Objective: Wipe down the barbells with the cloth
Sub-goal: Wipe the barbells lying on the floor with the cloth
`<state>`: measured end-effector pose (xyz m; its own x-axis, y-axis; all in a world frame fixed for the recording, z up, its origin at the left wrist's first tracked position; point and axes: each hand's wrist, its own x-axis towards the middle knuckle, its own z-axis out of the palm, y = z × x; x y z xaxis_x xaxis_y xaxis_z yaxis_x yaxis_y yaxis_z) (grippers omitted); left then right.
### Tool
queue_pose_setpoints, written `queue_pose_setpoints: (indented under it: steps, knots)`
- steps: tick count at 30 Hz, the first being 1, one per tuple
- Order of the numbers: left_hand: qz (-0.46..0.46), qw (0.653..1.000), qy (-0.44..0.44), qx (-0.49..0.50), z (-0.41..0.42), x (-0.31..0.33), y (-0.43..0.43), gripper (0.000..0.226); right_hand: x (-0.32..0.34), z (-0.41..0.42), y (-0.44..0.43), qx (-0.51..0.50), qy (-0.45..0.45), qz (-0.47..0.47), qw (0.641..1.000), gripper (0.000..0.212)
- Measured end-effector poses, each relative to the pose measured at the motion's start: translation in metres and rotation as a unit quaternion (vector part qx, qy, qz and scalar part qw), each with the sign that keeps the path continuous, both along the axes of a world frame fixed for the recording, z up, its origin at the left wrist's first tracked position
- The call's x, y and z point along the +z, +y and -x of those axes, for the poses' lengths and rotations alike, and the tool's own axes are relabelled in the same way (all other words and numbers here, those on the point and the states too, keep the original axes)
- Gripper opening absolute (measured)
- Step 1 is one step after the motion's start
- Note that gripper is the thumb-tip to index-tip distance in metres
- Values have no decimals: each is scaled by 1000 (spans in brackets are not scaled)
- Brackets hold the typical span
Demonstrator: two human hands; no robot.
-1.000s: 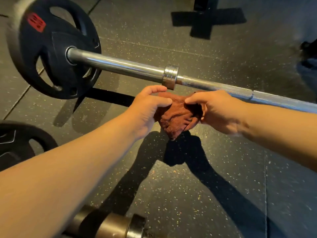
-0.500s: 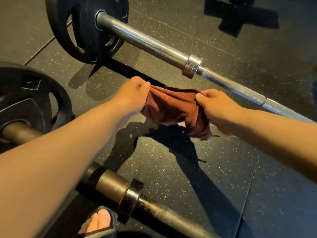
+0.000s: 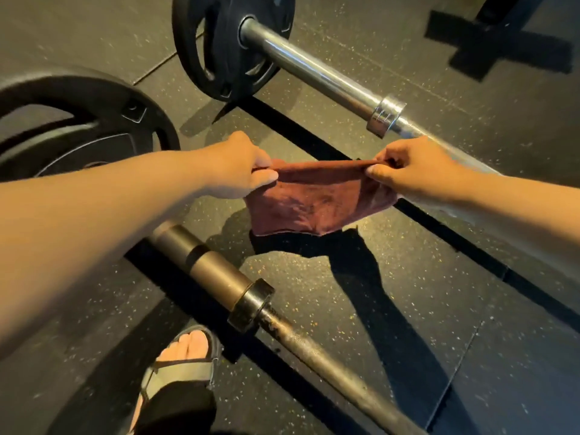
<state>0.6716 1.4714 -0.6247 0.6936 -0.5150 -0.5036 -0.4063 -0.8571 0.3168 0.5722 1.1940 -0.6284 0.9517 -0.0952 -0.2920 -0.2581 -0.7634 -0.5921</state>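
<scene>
Head view, nearest first: a sandalled foot [image 3: 188, 353] stands on the speckled rubber floor [image 3: 329, 403], just beside the dark barbell [image 3: 317, 345]. Its rough, rust-flecked shaft runs diagonally up to a collar and a thick sleeve [image 3: 216, 273] that passes under the left forearm.

Above the gap between the 2 bars hangs the cloth [image 3: 317, 199], touching neither. The left hand [image 3: 241, 166] and right hand [image 3: 411, 167] each pinch 1 top corner between thumb and curled fingers [image 3: 265, 177], stretching the upper edge taut while the rest sags. It looks light, soft and limp. It probably works best draped over a shaft and gripped round it with a palm.

Beyond it lies the chrome barbell [image 3: 314, 70], with a ringed collar [image 3: 387, 119] near the right hand and a black plate [image 3: 216, 48] at its far end. Both bars are heavy and stiff and may roll on their plates, so wiping them where they lie seems wise. The chrome looks slick, whereas the dark shaft will likely drag and snag fibres.

The collars form steps that would stop a sliding grip. There is open floor between the bars. A larger plate [image 3: 78, 120] crowds the left, and a rack foot [image 3: 502, 32] sits well apart at the far right.
</scene>
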Motion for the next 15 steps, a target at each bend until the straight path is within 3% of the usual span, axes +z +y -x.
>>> queue_pose_setpoints:
  steps: [3,5,8,11,13,15]
  knots:
    - [-22,998,-55,32,16,6,-5,52,-3,3,11,7,2,-15,1000,30]
    - [34,994,-42,96,34,15,-21,50,1,11,30,-23,-23,-103,994,31]
    - [176,956,63,227,73,34,-40,41,10,32,62,7,-60,-180,982,35]
    - [295,873,210,328,113,46,-34,29,19,59,83,76,-54,-168,981,42]
    - [336,818,292,364,146,43,-18,28,21,81,92,150,-48,-109,982,50]
    - [313,817,338,347,177,39,-3,26,18,101,99,227,-46,-47,972,45]
